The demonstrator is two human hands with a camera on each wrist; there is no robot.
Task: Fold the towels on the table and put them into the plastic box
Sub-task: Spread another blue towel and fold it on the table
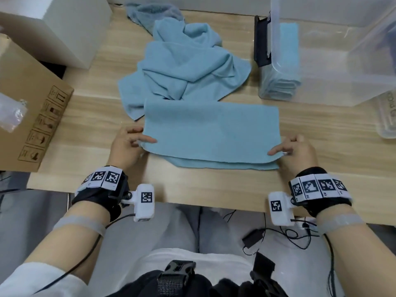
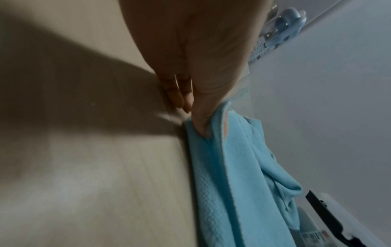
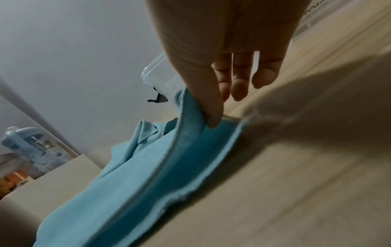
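Blue terry cloth fills the space between the two hands: a towel (image 1: 211, 133) folded over on itself lies flat on the pale wooden surface (image 1: 310, 129), its upper layer stopping short of the lower edge nearest the person. The left hand (image 1: 126, 145) pinches the towel's left end, thumb on top and fingers underneath; in the left wrist view the thumb (image 2: 201, 107) presses into the lifted fold while the other fingertips (image 2: 180, 98) reach down to the wood beside it. The right hand (image 1: 296, 150) pinches the opposite end in the same way, and the right wrist view shows its thumb (image 3: 211, 107) on the raised upper layer, with the remaining fingers (image 3: 239, 80) hanging loosely extended just beyond the cloth.

Straight ahead of both hands, touching the far edge of the held towel, a heap of crumpled blue towels (image 1: 184, 67) sprawls on the surface, and a greyer towel (image 1: 150, 13) is bunched beyond it. Ahead of the right hand and slightly outward stands the clear plastic box (image 1: 334, 67) with a black latch (image 1: 261, 41) on its near-left wall; folded blue towels (image 1: 282, 82) are stacked inside against that wall. Further outward from the right hand lies a clear lid (image 1: 387, 118). Outward from the left hand sits a brown cardboard box (image 1: 27, 116) with a white box (image 1: 70, 28) behind it.
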